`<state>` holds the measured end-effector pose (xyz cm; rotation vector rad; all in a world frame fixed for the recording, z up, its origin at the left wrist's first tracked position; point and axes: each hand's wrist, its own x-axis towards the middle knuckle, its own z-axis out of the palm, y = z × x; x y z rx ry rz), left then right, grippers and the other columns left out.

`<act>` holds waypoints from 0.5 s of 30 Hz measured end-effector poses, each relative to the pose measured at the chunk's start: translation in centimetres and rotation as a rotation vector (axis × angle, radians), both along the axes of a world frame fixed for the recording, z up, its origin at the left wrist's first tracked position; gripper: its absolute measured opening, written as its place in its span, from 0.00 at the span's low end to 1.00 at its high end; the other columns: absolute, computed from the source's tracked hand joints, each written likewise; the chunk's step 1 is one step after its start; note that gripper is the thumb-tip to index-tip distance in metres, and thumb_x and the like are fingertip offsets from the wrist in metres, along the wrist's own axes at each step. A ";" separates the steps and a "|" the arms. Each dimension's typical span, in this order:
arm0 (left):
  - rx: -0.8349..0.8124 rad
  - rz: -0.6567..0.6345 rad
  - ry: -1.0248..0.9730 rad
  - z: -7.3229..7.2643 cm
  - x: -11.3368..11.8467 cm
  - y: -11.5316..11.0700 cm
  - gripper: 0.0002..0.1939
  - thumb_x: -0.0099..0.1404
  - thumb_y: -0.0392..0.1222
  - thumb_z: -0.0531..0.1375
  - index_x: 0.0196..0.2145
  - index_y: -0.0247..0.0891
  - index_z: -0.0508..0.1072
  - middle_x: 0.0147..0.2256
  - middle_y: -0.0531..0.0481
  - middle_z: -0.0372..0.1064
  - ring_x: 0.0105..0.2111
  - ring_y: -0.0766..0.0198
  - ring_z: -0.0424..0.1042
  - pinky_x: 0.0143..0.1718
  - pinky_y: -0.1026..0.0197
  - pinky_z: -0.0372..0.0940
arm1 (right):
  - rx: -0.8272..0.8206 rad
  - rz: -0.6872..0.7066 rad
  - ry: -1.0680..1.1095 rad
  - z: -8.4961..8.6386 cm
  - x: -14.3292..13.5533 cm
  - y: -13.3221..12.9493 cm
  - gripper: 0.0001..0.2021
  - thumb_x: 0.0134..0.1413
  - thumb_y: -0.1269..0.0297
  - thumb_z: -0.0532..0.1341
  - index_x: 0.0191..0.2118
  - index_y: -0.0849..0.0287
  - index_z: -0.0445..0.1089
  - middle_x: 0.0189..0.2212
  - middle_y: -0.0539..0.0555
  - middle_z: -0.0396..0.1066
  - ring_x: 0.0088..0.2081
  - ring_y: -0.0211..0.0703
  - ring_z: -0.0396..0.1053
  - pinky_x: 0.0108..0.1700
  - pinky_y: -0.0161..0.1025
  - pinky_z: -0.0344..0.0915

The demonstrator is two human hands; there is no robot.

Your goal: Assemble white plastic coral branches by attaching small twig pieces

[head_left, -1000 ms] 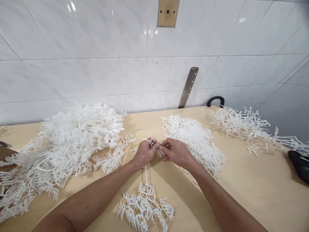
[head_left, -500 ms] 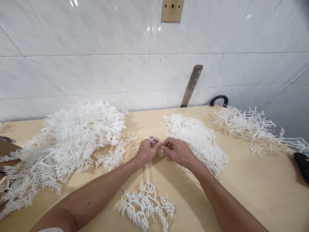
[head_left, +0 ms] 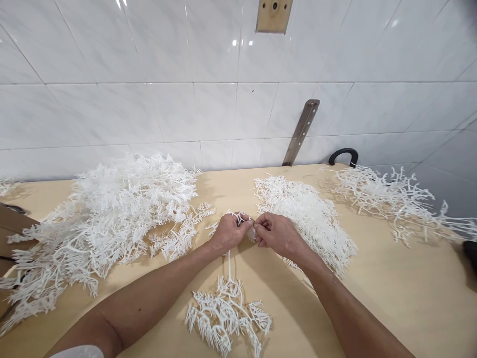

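In the head view, a white twig [head_left: 240, 217] is clamped in the left hand [head_left: 229, 232]; the right hand [head_left: 275, 232] meets it, fingertips drawn together, its hold too small to tell. A loose sprig [head_left: 228, 314] lies nearer the person on the bench [head_left: 402, 288], between a left heap [head_left: 122, 209] and a right heap [head_left: 307, 214], the latter partly behind the right wrist. Since half a second ago, the hands' pose looks unchanged
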<state>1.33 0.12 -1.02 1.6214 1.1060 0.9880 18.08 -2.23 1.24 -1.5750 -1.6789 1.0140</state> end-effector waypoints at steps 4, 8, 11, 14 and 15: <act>0.000 0.025 -0.017 -0.1 0.0 0.2 0.11 0.59 0.46 0.60 0.27 0.36 0.74 0.23 0.54 0.67 0.25 0.66 0.64 0.29 0.63 0.58 | 0.022 0.010 0.026 0.1 0.0 0.0 0.05 0.49 0.70 0.57 0.30 0.57 0.70 0.21 0.47 0.75 0.23 0.40 0.75 0.28 0.34 0.71; 0.032 0.049 0.038 0.0 0.0 0.0 0.11 0.60 0.46 0.60 0.27 0.37 0.74 0.22 0.55 0.65 0.24 0.66 0.63 0.28 0.63 0.57 | 0.049 0.015 0.007 -0.1 0.1 0.0 0.05 0.51 0.68 0.57 0.31 0.56 0.70 0.21 0.47 0.75 0.23 0.40 0.75 0.27 0.34 0.70; 0.056 0.048 0.082 0.2 0.0 -0.2 0.10 0.60 0.46 0.60 0.26 0.37 0.72 0.22 0.55 0.65 0.24 0.65 0.63 0.30 0.63 0.58 | 0.115 0.020 -0.128 0.0 0.1 -0.1 0.06 0.52 0.68 0.56 0.29 0.56 0.70 0.22 0.48 0.74 0.24 0.40 0.73 0.27 0.35 0.68; 0.064 0.049 0.105 0.4 0.0 -0.3 0.10 0.61 0.45 0.59 0.26 0.38 0.71 0.22 0.54 0.65 0.25 0.65 0.64 0.31 0.62 0.59 | 0.170 0.023 -0.220 0.2 0.0 -0.2 0.07 0.52 0.68 0.55 0.28 0.56 0.70 0.21 0.48 0.74 0.24 0.40 0.72 0.28 0.35 0.67; 0.063 0.052 0.104 0.4 0.0 -0.3 0.09 0.61 0.45 0.59 0.26 0.38 0.72 0.22 0.54 0.65 0.25 0.65 0.64 0.31 0.62 0.59 | 0.164 0.022 -0.209 0.3 0.0 -0.2 0.07 0.52 0.68 0.55 0.28 0.56 0.70 0.21 0.48 0.74 0.24 0.40 0.72 0.27 0.35 0.67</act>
